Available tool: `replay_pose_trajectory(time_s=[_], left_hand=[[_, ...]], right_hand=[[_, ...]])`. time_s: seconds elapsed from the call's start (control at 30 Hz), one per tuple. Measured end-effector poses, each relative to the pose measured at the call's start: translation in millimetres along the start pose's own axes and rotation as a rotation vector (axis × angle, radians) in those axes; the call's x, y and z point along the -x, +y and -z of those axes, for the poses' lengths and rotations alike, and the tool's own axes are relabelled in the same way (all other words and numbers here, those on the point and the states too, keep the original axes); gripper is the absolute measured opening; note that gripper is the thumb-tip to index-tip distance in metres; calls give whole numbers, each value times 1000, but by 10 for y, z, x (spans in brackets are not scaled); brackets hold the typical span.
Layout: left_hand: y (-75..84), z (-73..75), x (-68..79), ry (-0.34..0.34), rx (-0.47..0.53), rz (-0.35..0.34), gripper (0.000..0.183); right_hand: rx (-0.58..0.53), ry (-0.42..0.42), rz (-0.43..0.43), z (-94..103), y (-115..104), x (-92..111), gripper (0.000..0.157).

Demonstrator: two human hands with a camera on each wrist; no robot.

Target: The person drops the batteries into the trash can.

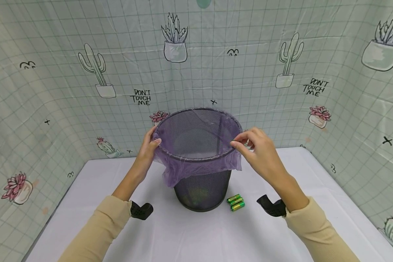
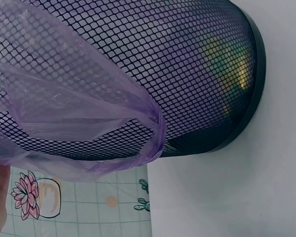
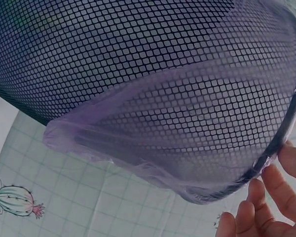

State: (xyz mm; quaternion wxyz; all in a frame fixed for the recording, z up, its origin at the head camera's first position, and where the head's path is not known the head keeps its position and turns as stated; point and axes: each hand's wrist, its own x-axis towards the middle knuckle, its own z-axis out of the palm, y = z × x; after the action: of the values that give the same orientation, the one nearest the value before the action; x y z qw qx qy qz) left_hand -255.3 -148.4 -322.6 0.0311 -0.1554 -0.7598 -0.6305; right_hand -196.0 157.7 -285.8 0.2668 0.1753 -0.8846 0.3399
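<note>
A black mesh wastebasket point(image 1: 201, 193) stands on the white table, lined with a thin purple trash bag point(image 1: 183, 171) folded outward over its rim. At the rim's left side, my left hand point(image 1: 146, 149) grips the rim and bag, thumb on top and fingers outside. My right hand point(image 1: 260, 151) pinches the bag at the right side of the rim between thumb and index finger. The right wrist view shows its fingers point(image 3: 281, 190) right at the rim. Something green and yellow point(image 2: 232, 74) shows dimly through the mesh near the bottom; its kind is unclear.
Several green and gold batteries point(image 1: 235, 202) lie side by side on the white table point(image 1: 183, 236), just right of the basket's base. A grid-patterned cloth point(image 1: 199, 80) with cactus drawings hangs behind and along both sides.
</note>
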Motion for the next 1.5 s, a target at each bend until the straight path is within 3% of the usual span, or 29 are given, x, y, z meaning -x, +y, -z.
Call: replay_pose_trajectory(time_s=[0.17, 0.4, 0.63, 0.9, 1.27, 1.5], left_hand=[[-9, -4, -3, 2, 4, 2, 65], [-5, -2, -4, 4, 10, 16, 65], [-4, -5, -7, 6, 15, 7, 63], [-4, -5, 8, 7, 18, 4, 64], [-2, -10, -2, 9, 13, 12, 64], [1, -12, 0, 12, 16, 14, 63]], right_hand=[[-7, 19, -17, 11, 41, 69, 21], [-21, 29, -104, 4, 191, 244, 28], [-13, -52, -255, -115, 417, 498, 30], [2, -163, -367, -312, 681, 795, 29], [-48, -264, -458, -525, 896, 1071, 24], [-77, -344, -469, -660, 952, 1182, 23]])
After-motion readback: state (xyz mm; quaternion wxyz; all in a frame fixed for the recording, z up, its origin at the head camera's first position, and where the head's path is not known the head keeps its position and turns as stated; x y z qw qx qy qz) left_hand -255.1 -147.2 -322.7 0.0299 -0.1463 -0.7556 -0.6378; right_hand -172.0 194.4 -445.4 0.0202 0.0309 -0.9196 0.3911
